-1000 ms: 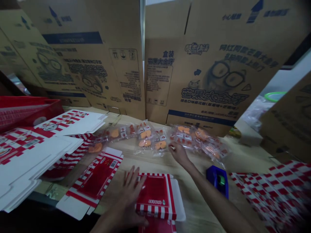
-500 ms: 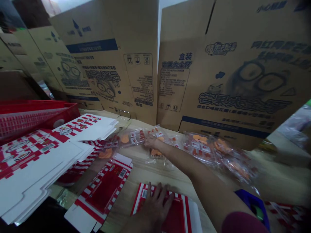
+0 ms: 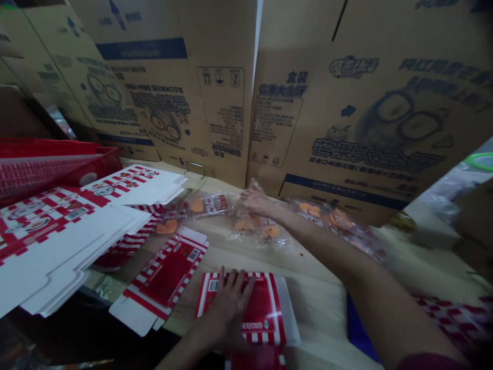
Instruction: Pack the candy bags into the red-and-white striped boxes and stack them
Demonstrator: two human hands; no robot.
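My left hand (image 3: 227, 313) lies open on the folded red-striped carton (image 3: 265, 308); beyond it, my right hand (image 3: 258, 200) curls over cellophane sweet packets (image 3: 269, 231), hold unclear. Flat carton blanks (image 3: 77, 241) lie stacked left of it, unfolded.

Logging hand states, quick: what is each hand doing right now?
Left hand: open, flat on a red-and-white carton.
Right hand: on a clear snack pack; grip cannot be told.
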